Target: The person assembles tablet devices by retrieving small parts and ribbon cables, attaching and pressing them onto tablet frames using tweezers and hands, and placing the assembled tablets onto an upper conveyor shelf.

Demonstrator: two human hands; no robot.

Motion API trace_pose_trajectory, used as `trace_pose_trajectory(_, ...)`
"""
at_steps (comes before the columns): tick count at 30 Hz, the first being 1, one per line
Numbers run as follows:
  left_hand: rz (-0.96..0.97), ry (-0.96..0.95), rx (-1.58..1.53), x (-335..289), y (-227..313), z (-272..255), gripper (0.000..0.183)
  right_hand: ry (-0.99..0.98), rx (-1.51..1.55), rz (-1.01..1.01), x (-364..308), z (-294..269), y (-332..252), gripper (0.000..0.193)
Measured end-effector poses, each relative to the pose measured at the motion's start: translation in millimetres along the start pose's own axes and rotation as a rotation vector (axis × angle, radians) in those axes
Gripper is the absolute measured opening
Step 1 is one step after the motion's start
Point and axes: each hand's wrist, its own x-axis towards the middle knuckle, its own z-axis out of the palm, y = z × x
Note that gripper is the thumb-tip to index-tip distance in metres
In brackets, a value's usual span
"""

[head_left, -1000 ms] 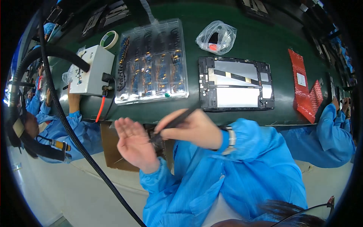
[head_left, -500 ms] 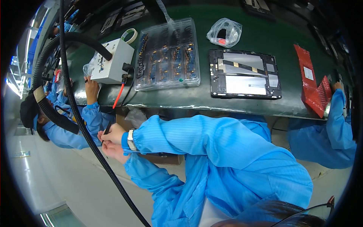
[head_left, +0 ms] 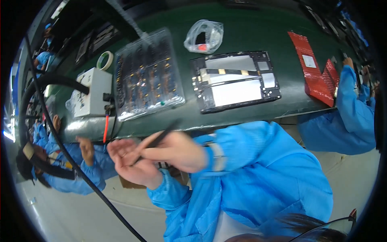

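Observation:
Just off the table's near edge, my left hand [head_left: 135, 168] lies palm up with its fingers stretched out and slightly curled. Over that palm, my right hand [head_left: 179, 152] is closed around black tweezers [head_left: 158, 139], blurred by motion. Their thin tip points down at the left palm; whether anything tiny lies there I cannot make out. Beyond my hands, an opened tablet [head_left: 238, 80] lies on the table with its dark frame and silvery inner plates showing. To its left is a clear plastic tray [head_left: 149, 76] filled with several small dark-blue and gold parts.
A white box [head_left: 93, 92] with a black hose [head_left: 60, 78] and red cable stands at left, near a tape roll [head_left: 105, 60]. A clear bag [head_left: 204, 36] lies behind the tablet, red bubble wrap [head_left: 310, 70] at right. Co-workers sit on both sides.
Both my hands have come right and toward the middle, with the tweezers still in my right hand. The view has shifted, so the table things appear farther left. The left co-worker's raised hand has lowered.

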Motion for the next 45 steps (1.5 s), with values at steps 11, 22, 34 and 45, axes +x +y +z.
trace_pose_trajectory(11, 0.155, -1.199, 1.367, 22.2, -156.5, 157.0, 0.026, 0.546, -1.227, -0.690, -57.2, -111.5, -223.7, 0.016)
trace_pose_trajectory(22, 0.338, -1.100, 1.459, 26.7, -204.4, 155.5, 0.028, 0.525, -1.265, -0.372, -23.0, -181.6, -225.1, 0.017)
trace_pose_trajectory(34, 0.202, -1.116, 1.432, 34.0, -202.9, 158.4, 0.029, 0.540, -1.489, -0.349, -18.2, -180.1, -224.1, 0.017)
trace_pose_trajectory(45, 0.229, -1.180, 1.533, 29.5, -202.4, 158.7, 0.034, 0.571, -1.417, -0.402, -23.4, -183.5, -222.5, 0.017)
